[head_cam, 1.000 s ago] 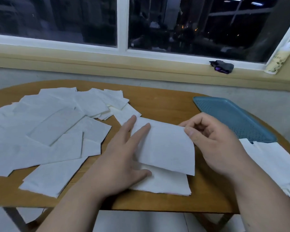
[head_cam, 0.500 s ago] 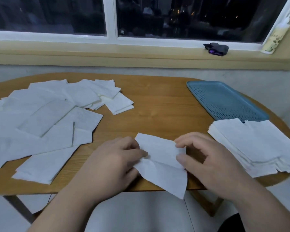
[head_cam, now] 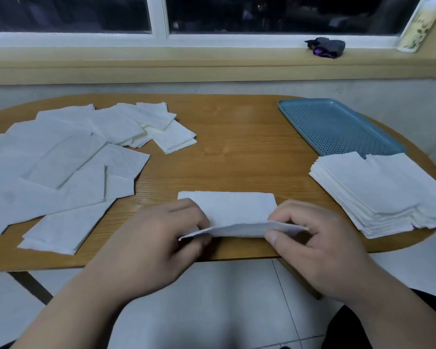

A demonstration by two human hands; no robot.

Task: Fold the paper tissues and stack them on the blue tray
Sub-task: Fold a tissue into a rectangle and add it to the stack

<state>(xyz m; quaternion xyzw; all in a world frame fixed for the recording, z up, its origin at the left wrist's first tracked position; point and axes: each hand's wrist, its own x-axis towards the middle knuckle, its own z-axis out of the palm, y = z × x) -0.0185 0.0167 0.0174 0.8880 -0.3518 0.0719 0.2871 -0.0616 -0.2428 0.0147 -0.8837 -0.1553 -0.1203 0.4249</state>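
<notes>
A white paper tissue (head_cam: 233,210) lies at the table's near edge, its near half lifted off the wood. My left hand (head_cam: 159,245) pinches the raised edge at its left end. At the right end, my right hand (head_cam: 315,248) pinches the same edge between thumb and fingers. A stack of folded tissues (head_cam: 380,195) rests on the near end of the blue perforated tray (head_cam: 335,127) at the right. Several unfolded tissues (head_cam: 68,165) lie scattered over the table's left half.
The oval wooden table (head_cam: 237,152) stands under a window sill holding a dark cloth bundle (head_cam: 326,47). Pale floor tiles show below the near table edge. Bare wood lies between the loose tissues and the tray.
The tissue came down from mid-air onto the table and now lies flatter. Both hands shifted to its near edge and lifted it. The camera tilted down.
</notes>
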